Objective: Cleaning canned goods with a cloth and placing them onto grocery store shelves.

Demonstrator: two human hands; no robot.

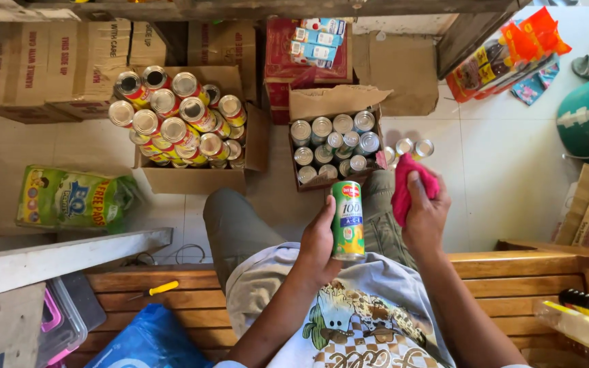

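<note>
Wiping of cans looking partway along: 1 green can [348,219] in hand, many cans heaped in the bigger box [192,178] on the left, more standing in the smaller box [339,102], 2 loose cans [414,148] sitting on the floor beside it. Cannot tell which are already wiped. Left hand [317,240] wrapping around the green can, holding it upright above the lap. Right hand [425,212] clenching a pink cloth [408,184], just beside the can, not touching it.
</note>
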